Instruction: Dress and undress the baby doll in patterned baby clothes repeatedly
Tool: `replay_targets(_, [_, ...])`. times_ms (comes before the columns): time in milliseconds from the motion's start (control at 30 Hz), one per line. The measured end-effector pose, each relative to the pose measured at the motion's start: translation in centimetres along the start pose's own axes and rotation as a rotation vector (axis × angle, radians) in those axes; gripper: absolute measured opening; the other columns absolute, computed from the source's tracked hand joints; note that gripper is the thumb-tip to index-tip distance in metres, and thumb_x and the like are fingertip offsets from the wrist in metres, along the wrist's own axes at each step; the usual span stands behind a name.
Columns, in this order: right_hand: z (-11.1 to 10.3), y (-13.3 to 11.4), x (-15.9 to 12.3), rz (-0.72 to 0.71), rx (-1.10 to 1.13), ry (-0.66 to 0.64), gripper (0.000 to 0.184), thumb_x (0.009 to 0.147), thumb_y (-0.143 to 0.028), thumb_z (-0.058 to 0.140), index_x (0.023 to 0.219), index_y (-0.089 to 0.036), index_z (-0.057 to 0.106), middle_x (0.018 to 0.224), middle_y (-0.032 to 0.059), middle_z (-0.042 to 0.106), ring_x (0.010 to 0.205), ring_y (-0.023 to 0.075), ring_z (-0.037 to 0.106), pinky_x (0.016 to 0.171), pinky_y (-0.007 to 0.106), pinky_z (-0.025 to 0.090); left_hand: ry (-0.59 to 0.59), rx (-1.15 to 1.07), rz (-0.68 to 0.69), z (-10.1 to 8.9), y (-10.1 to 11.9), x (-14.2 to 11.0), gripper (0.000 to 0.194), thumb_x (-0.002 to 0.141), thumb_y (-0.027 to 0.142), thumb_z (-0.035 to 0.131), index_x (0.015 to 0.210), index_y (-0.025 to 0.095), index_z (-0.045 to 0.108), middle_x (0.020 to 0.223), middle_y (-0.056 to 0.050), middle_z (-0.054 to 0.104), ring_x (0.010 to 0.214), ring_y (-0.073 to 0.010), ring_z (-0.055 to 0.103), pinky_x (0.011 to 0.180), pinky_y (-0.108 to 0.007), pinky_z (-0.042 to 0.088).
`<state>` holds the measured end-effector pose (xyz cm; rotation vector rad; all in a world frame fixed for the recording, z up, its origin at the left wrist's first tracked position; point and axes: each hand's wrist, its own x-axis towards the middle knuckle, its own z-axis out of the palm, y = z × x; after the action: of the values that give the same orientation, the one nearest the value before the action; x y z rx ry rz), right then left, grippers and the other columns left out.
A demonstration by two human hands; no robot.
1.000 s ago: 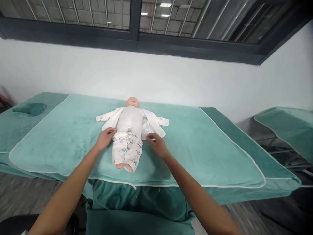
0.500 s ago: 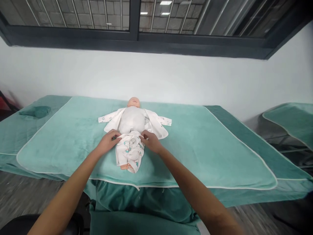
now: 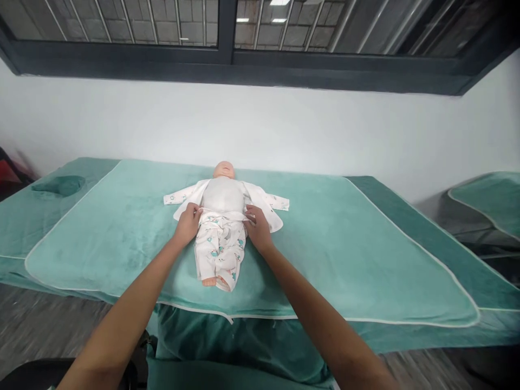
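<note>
A baby doll point(image 3: 224, 169) lies on its back, its head toward the wall. Its white patterned jacket point(image 3: 266, 203) is spread open with the sleeves out to both sides, over a pale torso. White baby pants point(image 3: 219, 246) with small green prints cover its legs, and a foot shows at the hem. My left hand point(image 3: 188, 223) pinches the waistband at the doll's hip on the left. On the opposite side, my right hand point(image 3: 257, 227) grips the waistband, drawing it out taut from the body.
The doll rests on a light green cover point(image 3: 345, 260) over a massage-style bed with a face hole point(image 3: 59, 186) at its left end. Behind the bed is a white wall point(image 3: 260, 124) below a dark window frame point(image 3: 284, 70). Another green-covered bed point(image 3: 487, 197) stands at the right.
Both hands have moved up toward the doll's torso, pulling the pants' waistband higher and stretching it wider. The pants lie straighter over the legs.
</note>
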<state>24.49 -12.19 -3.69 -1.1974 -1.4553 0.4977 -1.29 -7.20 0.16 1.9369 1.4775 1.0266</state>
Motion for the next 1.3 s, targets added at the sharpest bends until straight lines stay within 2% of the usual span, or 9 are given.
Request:
replay_targets(67, [-0.1,-0.5,1.1,-0.024,-0.031,-0.014,0.017,0.086,-0.032,0.053,0.099,-0.024,0.061,0.129,0.0103,0.065,0.12,0.0232,0.059,0.101,0.04,0.049,0.032,0.096,0.032,-0.1,0.3,0.9,0.018,0.1,0.04,0.043,0.098,0.024,0.05,0.082,-0.005,0.065,0.078,-0.0256,0.062,0.072,-0.034,0.041])
replay_targets(167, [-0.4,-1.1,4.1,0.052,-0.152,-0.026,0.021,0.09,-0.041,0.053,0.093,-0.024,0.065,0.1,0.006,0.072,0.096,0.0235,0.064,0.091,0.037,0.049,0.011,0.167,0.088,0.0,1.1,2.7,0.021,0.101,0.042,0.041,0.103,0.023,0.051,0.076,-0.004,0.061,0.071,-0.0252,0.058,0.067,-0.033,0.036])
replay_targets(233, [-0.5,-0.9,6.5,0.115,-0.194,-0.041,0.024,0.089,-0.045,0.054,0.088,-0.024,0.065,0.079,0.0021,0.067,0.08,0.0219,0.06,0.081,0.034,0.047,-0.006,0.135,0.098,0.4,1.2,4.3,0.021,0.101,0.041,0.044,0.105,0.023,0.052,0.075,-0.002,0.059,0.07,-0.0239,0.057,0.068,-0.032,0.036])
replay_targets(400, [0.5,1.7,10.2,0.299,0.17,-0.11,0.032,0.085,-0.053,0.056,0.077,-0.022,0.057,0.069,-0.0025,0.053,0.069,0.0156,0.047,0.067,0.026,0.041,0.05,-0.191,-0.055,2.8,-0.8,7.2,0.02,0.096,0.042,0.052,0.098,0.023,0.052,0.076,0.002,0.054,0.071,-0.0181,0.052,0.07,-0.029,0.039])
replay_targets(533, [0.6,3.6,10.3,0.367,0.315,-0.187,0.037,0.083,-0.056,0.063,0.075,-0.02,0.056,0.07,-0.0033,0.049,0.067,0.0132,0.043,0.063,0.024,0.036,-0.066,-0.327,-0.122,3.1,-2.1,7.2,0.031,0.092,0.051,0.057,0.083,0.022,0.052,0.075,0.002,0.05,0.071,-0.0159,0.046,0.068,-0.027,0.037])
replay_targets(767, [-2.1,3.2,10.1,0.453,0.231,-0.426,0.048,0.085,-0.06,0.066,0.064,-0.019,0.052,0.061,-0.0046,0.042,0.06,0.0105,0.035,0.055,0.024,0.026,-0.361,-0.388,-0.337,0.1,-1.2,7.0,0.042,0.083,0.062,0.066,0.075,0.021,0.059,0.08,-0.001,0.057,0.075,-0.0178,0.046,0.064,-0.026,0.041])
replay_targets(967, [-4.6,2.5,9.5,0.431,0.383,-0.746,0.028,0.083,-0.047,0.074,0.085,-0.019,0.069,0.083,0.0023,0.064,0.077,0.017,0.057,0.072,0.029,0.046,-0.507,-0.559,-0.359,-0.4,-2.0,6.2,0.04,0.085,0.061,0.064,0.079,0.022,0.058,0.076,0.001,0.045,0.065,-0.0135,0.035,0.055,-0.023,0.033])
replay_targets(1133, [-4.4,2.4,9.0,0.38,0.363,-0.693,0.023,0.076,-0.041,0.081,0.085,-0.022,0.071,0.097,0.0035,0.065,0.091,0.0206,0.061,0.084,0.033,0.049,-0.552,-0.608,-0.371,-0.8,-2.5,5.7,0.041,0.083,0.059,0.069,0.077,0.02,0.056,0.075,0.002,0.041,0.065,-0.012,0.033,0.056,-0.022,0.031])
replay_targets(1300, [-3.9,2.4,8.5,0.39,0.389,-0.661,0.023,0.079,-0.04,0.078,0.08,-0.02,0.067,0.088,0.0019,0.061,0.083,0.0181,0.056,0.077,0.03,0.046,-0.518,-0.651,-0.362,-1.1,-2.7,4.9,0.038,0.083,0.055,0.072,0.079,0.019,0.057,0.076,0.003,0.04,0.066,-0.0113,0.033,0.057,-0.022,0.029])
